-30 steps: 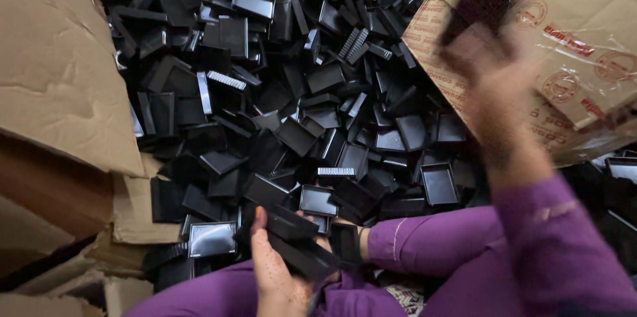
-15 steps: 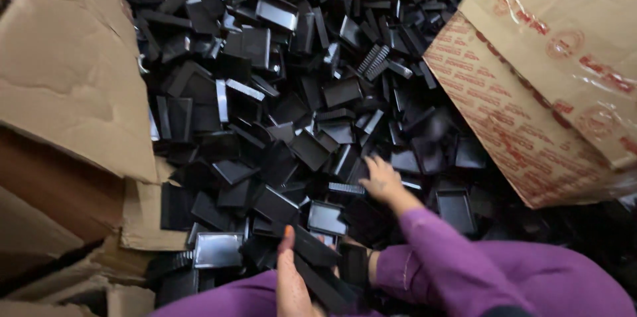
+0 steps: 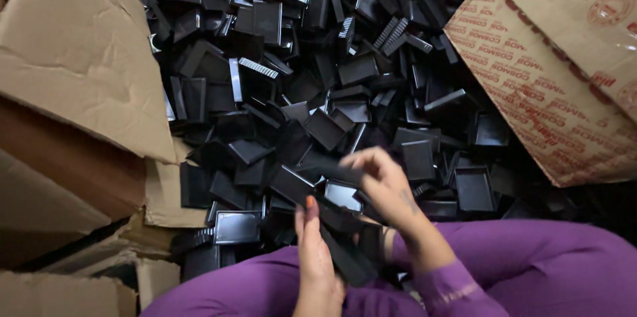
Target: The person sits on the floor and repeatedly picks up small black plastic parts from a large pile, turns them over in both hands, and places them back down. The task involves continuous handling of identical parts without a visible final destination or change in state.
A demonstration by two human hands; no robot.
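Note:
A large heap of small black plastic trays (image 3: 318, 78) fills the middle of the view. My left hand (image 3: 315, 257) is at the bottom centre, gripping a stack of black trays (image 3: 345, 244) that slants down toward my lap. My right hand (image 3: 385, 184) is just above and to the right of it, fingers pinched on a single black tray (image 3: 332, 172) lifted off the heap beside the stack. Purple sleeves (image 3: 504, 257) cover both arms.
A brown cardboard box flap (image 3: 79, 71) lies at the left, with more torn cardboard (image 3: 159, 191) below it. A printed cardboard box (image 3: 551, 71) leans in at the upper right. Loose trays lie around my hands on all sides.
My right hand came down from the box at the upper right to the heap, took hold of one tray, and now holds it next to the stack in my left hand.

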